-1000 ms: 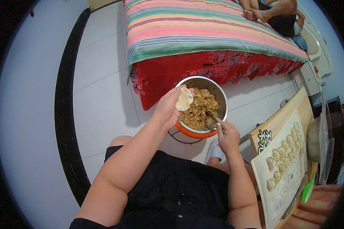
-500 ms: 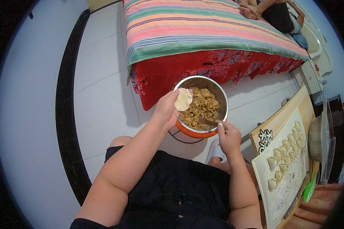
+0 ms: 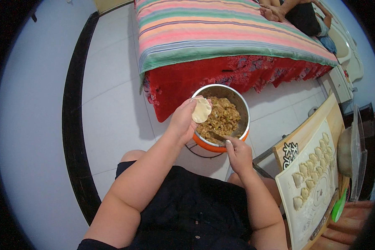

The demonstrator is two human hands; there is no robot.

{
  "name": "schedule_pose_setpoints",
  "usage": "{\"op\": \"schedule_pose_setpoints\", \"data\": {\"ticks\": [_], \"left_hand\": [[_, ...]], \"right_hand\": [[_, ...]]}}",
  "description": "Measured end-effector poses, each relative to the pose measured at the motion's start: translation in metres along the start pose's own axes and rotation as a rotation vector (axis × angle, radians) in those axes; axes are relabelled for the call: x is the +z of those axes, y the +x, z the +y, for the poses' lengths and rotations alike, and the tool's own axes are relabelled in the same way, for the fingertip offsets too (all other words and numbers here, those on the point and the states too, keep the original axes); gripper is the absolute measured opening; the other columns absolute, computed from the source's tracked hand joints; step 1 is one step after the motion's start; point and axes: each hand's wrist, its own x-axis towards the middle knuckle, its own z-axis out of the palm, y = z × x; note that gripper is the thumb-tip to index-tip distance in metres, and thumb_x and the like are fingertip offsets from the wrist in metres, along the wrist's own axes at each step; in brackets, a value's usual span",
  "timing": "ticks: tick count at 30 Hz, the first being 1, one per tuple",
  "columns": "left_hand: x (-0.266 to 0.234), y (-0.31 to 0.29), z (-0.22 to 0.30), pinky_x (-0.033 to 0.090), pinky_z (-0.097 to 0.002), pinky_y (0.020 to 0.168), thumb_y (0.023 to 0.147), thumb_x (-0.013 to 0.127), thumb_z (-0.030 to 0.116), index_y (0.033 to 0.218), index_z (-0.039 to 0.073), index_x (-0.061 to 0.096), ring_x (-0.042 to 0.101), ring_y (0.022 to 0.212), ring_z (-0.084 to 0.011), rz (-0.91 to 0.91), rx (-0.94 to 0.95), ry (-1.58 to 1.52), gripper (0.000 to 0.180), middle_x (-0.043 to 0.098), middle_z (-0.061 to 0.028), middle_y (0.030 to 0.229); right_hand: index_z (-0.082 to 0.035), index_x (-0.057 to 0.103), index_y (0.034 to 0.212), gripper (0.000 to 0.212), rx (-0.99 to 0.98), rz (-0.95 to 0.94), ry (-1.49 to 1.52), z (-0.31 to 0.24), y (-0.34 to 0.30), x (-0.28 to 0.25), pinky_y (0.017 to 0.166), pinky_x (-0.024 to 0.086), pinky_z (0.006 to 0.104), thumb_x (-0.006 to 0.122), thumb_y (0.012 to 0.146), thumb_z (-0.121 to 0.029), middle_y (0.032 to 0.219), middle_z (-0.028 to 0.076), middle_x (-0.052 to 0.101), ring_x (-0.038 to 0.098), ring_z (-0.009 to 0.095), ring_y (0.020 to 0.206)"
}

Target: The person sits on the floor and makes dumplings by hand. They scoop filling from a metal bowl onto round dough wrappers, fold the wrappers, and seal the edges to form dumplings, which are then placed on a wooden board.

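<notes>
My left hand [image 3: 182, 121] holds a round, pale dumpling wrapper [image 3: 201, 110] over the left rim of a deep metal bowl [image 3: 248, 116] with an orange outside. Brown, chopped filling [image 3: 225, 114] covers the bowl's bottom, heaped to the left. Over the near side of the bowl, my right hand [image 3: 239, 155] pinches a narrow, flat-bladed utensil [image 3: 217, 136]; its blade points left, with the tip at the filling. No filling shows on the wrapper. The palm under the wrapper is partly hidden.
At right, a wooden board [image 3: 321, 114] carries a white mat [image 3: 293, 221] with several folded dumplings [image 3: 310, 166]. Beside it are a rolling pin [image 3: 324, 214], a green-handled tool [image 3: 338, 207] and a metal pot [image 3: 345, 150]. Ahead stands a striped bed [image 3: 221, 29]; a person's legs [image 3: 275, 12] rest on it.
My right hand has moved left and slightly down with the utensil, whose blade has shifted left along the near side of the bowl. The left hand and wrapper stay nearly in place.
</notes>
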Motion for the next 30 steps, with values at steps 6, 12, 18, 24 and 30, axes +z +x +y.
{"op": "schedule_pose_setpoints", "data": {"ticks": [6, 12, 18, 24, 30], "left_hand": [[-0.002, -0.002, 0.003, 0.054, -0.0378, 0.081, 0.100, 0.025, 0.019, 0.125, 0.001, 0.037, 0.057, 0.104, -0.0278, -0.023, 0.045, 0.055, 0.033, 0.054, -0.0204, 0.116], [-0.003, -0.001, 0.002, 0.055, -0.0371, 0.079, 0.100, 0.024, 0.020, 0.125, 0.000, 0.037, 0.058, 0.101, -0.0271, -0.003, 0.022, 0.001, 0.034, 0.054, -0.0201, 0.115], [-0.009, 0.003, 0.002, 0.056, -0.0352, 0.077, 0.100, 0.024, 0.020, 0.121, -0.004, 0.039, 0.059, 0.099, -0.0270, -0.030, -0.012, -0.061, 0.036, 0.053, -0.0204, 0.116], [-0.005, 0.002, 0.004, 0.056, -0.0348, 0.077, 0.100, 0.025, 0.019, 0.121, -0.004, 0.040, 0.059, 0.099, -0.0272, 0.018, 0.012, -0.050, 0.035, 0.053, -0.0206, 0.115], [-0.013, 0.008, -0.001, 0.054, -0.0373, 0.081, 0.100, 0.026, 0.020, 0.121, -0.003, 0.041, 0.058, 0.100, -0.0282, 0.061, 0.024, -0.108, 0.035, 0.053, -0.0204, 0.115]], "right_hand": [[-0.004, 0.065, 0.102, 0.023, -0.050, -0.011, 0.067, 0.003, -0.001, 0.004, 0.077, 0.049, 0.0373, 0.053, 0.087, -0.016, 0.094, 0.018, 0.065, 0.063, 0.032, 0.086], [-0.004, 0.065, 0.106, 0.024, -0.009, -0.055, 0.158, 0.000, -0.001, 0.006, 0.078, 0.047, 0.0336, 0.053, 0.089, -0.017, 0.095, 0.017, 0.065, 0.062, 0.028, 0.088], [-0.004, 0.064, 0.107, 0.025, -0.022, -0.063, 0.268, 0.004, -0.002, 0.007, 0.078, 0.047, 0.0323, 0.051, 0.091, -0.019, 0.092, 0.015, 0.066, 0.063, 0.025, 0.086], [0.003, 0.062, 0.107, 0.034, 0.295, -0.074, 0.622, 0.010, 0.004, 0.004, 0.076, 0.047, 0.0293, 0.046, 0.095, -0.025, 0.088, 0.011, 0.067, 0.062, 0.019, 0.082], [0.000, 0.058, 0.111, 0.036, 0.532, -0.045, 0.840, 0.010, 0.009, -0.004, 0.068, 0.046, 0.0258, 0.041, 0.096, -0.029, 0.087, 0.010, 0.066, 0.060, 0.013, 0.077]]}}
